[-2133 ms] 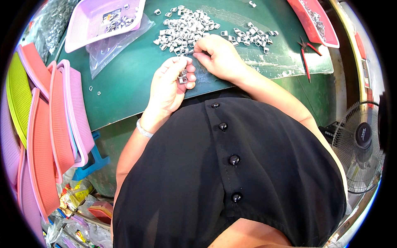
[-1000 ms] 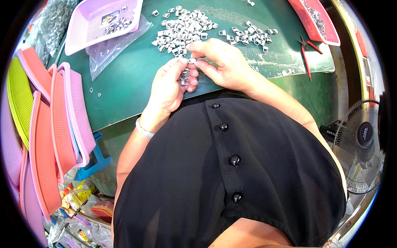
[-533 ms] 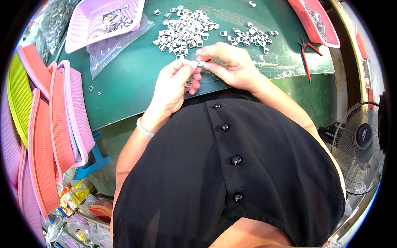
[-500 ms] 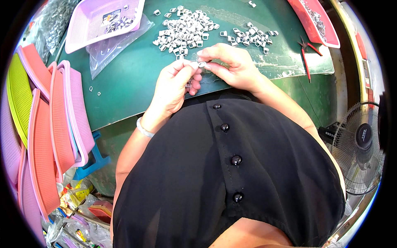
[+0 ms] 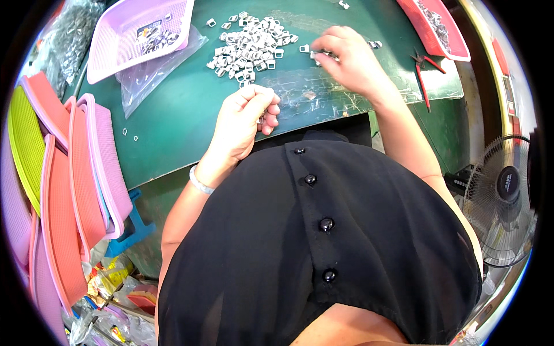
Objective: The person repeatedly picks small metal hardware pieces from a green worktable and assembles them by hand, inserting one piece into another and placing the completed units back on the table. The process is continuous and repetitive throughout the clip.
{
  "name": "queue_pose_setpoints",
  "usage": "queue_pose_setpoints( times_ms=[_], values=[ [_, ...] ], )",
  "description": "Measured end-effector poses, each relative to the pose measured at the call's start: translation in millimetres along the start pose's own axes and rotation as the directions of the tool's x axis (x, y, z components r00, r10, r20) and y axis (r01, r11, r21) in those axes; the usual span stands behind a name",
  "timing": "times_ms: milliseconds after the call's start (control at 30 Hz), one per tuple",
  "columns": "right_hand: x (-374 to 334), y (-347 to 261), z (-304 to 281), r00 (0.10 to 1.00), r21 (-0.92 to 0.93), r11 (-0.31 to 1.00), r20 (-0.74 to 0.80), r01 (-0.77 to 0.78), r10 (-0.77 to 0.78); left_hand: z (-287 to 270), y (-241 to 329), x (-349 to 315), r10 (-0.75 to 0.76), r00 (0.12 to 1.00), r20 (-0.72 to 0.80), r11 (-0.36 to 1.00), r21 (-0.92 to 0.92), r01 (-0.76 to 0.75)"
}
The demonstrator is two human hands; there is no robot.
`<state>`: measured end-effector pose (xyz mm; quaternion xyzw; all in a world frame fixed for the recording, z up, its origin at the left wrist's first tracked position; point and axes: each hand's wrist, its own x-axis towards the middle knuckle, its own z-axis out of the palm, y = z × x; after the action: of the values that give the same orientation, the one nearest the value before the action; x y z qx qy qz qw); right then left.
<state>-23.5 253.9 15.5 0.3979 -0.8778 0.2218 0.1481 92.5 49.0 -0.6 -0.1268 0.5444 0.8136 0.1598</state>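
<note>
My left hand (image 5: 245, 115) is closed near the table's front edge, thumb against the curled forefinger. A small silver metal buckle (image 5: 261, 120) shows between its lower fingers; the fingers hide whatever else may be inside. Farther right, my right hand (image 5: 353, 62) is over the smaller group of buckles, covering most of it. Its thumb and fingers are apart, and a loose buckle (image 5: 304, 49) lies just left of the fingertips. A larger heap of the same square, loop-shaped buckles (image 5: 254, 49) lies on the green table (image 5: 179, 127), beyond my left hand.
At the back left, a pink-lilac basket (image 5: 104, 57) with metal pieces stands partly on a clear plastic bag (image 5: 153, 83). Red-handled pliers (image 5: 423, 81) lie right, below a red basket (image 5: 459, 49) of metal parts. Stacked baskets (image 5: 63, 225) crowd the left; a fan (image 5: 499, 199) stands right.
My right hand has left the left hand's fingertips and moved away and right, over the smaller group of buckles. The buckle at the fingertips no longer shows there. My left hand has stayed nearly in place.
</note>
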Motion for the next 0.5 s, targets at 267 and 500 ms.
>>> queue_pose_setpoints(
  times_ms=[267, 500],
  values=[
    [23, -19, 46, 0.998, -0.126, 0.991, 0.029, -0.05, 0.054, -1, 0, -1, 0.009, 1.0, -0.005, 0.999, -0.045, -0.009],
    [19, -22, 46, 1.0, 0.053, 0.999, -0.022, -0.001, 0.002, -2, -1, 0, -0.001, 1.0, 0.007, 0.999, -0.043, 0.001]
  ],
)
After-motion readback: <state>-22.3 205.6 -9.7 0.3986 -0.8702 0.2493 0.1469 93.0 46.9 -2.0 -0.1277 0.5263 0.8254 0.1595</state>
